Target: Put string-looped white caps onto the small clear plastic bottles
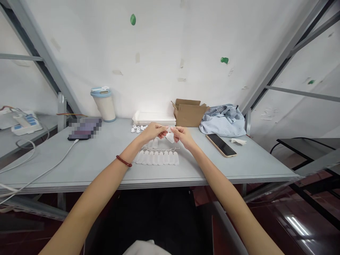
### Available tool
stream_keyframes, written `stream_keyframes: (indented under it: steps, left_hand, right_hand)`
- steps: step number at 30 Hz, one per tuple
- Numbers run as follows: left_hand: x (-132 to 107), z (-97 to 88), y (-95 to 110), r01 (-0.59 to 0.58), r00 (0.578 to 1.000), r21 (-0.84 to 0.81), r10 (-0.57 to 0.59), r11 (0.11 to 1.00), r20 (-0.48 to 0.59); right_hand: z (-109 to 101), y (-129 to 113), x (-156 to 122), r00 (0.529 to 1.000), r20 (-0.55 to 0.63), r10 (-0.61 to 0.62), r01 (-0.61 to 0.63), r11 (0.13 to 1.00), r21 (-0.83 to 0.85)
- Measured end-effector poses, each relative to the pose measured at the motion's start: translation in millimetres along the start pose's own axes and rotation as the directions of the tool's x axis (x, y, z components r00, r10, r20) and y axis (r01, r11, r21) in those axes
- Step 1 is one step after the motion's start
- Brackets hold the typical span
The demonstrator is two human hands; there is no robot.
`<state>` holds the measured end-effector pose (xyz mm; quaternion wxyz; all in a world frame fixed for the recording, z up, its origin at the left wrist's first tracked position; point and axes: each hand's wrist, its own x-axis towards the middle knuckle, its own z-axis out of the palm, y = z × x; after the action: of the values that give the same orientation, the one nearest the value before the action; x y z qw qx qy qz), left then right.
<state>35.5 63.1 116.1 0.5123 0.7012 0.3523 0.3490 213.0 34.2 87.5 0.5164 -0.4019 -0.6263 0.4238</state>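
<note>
Left hand and right hand held close at frame centre, small white piece pinched between them, white tags laid in a row just below, black-screened phone set right of centre

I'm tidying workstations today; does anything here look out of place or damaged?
The wall looks marred: green patches and tape-like scraps dot it. What looks like a crumpled tissue lies loose beside the right-hand smartphone. The row of white tags looks orderly.
</note>
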Motion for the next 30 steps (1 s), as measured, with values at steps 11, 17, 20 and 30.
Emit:
stream_keyframes:
  steps: [11, 17, 20, 30]
  left_hand:
    - [11.4, -28.7, -11.3, 0.08, 0.976, 0.178, -0.041, 0.981, -0.214]
    - [18.3, -77.4, -36.8, 0.27, 0.905, 0.735, 0.097, 0.622, -0.415]
    - [18.9, -84.8, -47.5, 0.282, 0.919, 0.77, 0.07, 0.572, -0.388]
    - [17.9, -87.8, -51.6, 0.274, 0.953, 0.83, -0.02, 0.486, -0.302]
  right_hand:
    - [-10.2, 16.6, 10.0, 0.978, -0.196, -0.071, 0.004, 0.946, -0.324]
    - [-26.8, 41.0, 22.7, 0.946, -0.235, -0.224, 0.008, 0.74, -0.673]
    - [-33.2, 52.1, 27.5, 0.943, -0.24, -0.231, -0.041, 0.636, -0.771]
    - [-41.3, 54.0, 30.7, 0.949, -0.267, -0.168, -0.151, 0.502, -0.851]
